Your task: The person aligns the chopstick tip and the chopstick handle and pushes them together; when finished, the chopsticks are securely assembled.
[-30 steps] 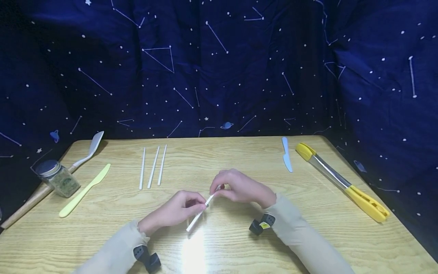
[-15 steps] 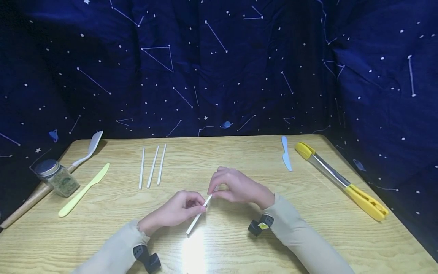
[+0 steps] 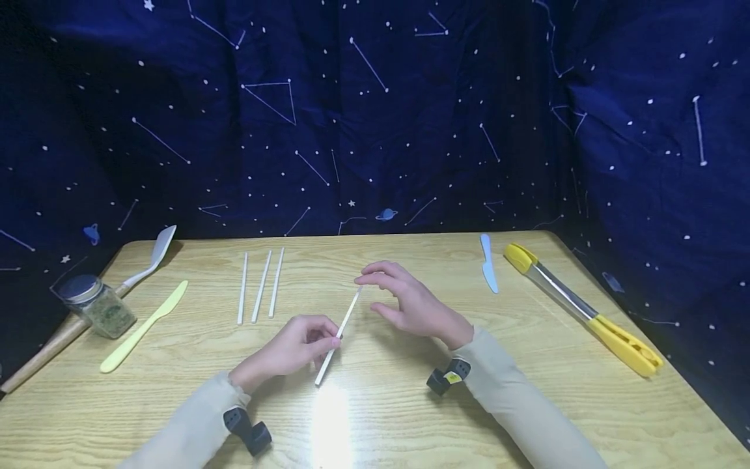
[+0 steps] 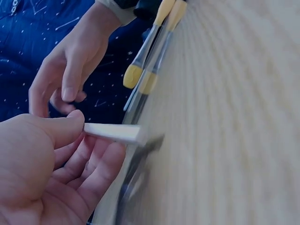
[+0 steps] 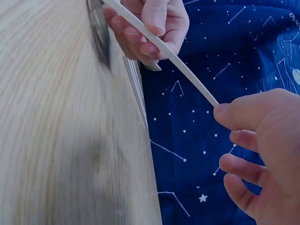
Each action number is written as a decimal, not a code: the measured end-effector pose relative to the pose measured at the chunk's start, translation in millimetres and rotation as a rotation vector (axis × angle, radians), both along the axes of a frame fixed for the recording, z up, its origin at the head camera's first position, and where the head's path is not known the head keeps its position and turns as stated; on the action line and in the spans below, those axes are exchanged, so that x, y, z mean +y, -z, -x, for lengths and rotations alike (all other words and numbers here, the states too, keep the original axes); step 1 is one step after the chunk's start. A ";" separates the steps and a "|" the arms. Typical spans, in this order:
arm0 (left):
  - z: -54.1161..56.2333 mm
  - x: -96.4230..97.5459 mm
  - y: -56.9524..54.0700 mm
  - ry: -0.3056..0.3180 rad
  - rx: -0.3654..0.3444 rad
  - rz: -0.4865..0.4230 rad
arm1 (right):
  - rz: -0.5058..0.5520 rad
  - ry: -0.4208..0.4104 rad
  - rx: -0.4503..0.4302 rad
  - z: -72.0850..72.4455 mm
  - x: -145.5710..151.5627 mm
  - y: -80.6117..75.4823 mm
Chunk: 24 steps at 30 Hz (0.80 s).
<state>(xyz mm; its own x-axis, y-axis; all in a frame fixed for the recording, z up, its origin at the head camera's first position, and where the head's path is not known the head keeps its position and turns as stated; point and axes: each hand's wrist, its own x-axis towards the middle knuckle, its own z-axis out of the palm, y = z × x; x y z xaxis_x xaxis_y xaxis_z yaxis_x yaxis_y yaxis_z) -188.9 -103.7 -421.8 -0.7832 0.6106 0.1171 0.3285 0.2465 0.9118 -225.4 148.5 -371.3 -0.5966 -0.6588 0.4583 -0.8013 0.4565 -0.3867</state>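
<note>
My left hand [image 3: 301, 345] pinches a slim white chopstick [image 3: 346, 319] between thumb and fingers, nearer its thick end. In the left wrist view, the chopstick's square butt [image 4: 117, 132] juts out past the thumb. The chopstick slants away to the upper right. At its thin tip is my right hand [image 3: 410, 303], fingers extended and thumb held apart, one fingertip right at the tip. From the right wrist, the thinner section [image 5: 194, 79] runs up to a fingertip of that hand. Three similar white chopsticks [image 3: 262, 286] lie side by side on the table at the back left.
On the left of the wooden table [image 3: 375, 423] lie a pale yellow knife [image 3: 146, 326], a spice jar [image 3: 102, 309] and a wooden-handled spatula [image 3: 143, 270]. A small blue knife [image 3: 489, 264] and yellow-ended tongs [image 3: 577, 306] lie on the right. A dark blue starry cloth [image 3: 375, 130] hangs behind.
The right hand has let go of its pinch, and its fingers have spread toward the chopstick's far tip. The left hand has moved slightly up and left with the chopstick, showing more of its length.
</note>
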 end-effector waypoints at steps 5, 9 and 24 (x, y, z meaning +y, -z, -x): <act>5.6 -7.2 -1.8 -0.095 -0.002 0.005 | 0.009 0.048 -0.039 5.4 5.0 3.1; 10.0 -13.2 -4.7 -0.153 -0.012 -0.007 | 0.021 0.048 -0.108 10.4 10.3 7.5; 32.6 -35.1 -17.8 -0.308 -0.074 -0.036 | -0.020 0.106 -0.186 18.2 48.2 17.9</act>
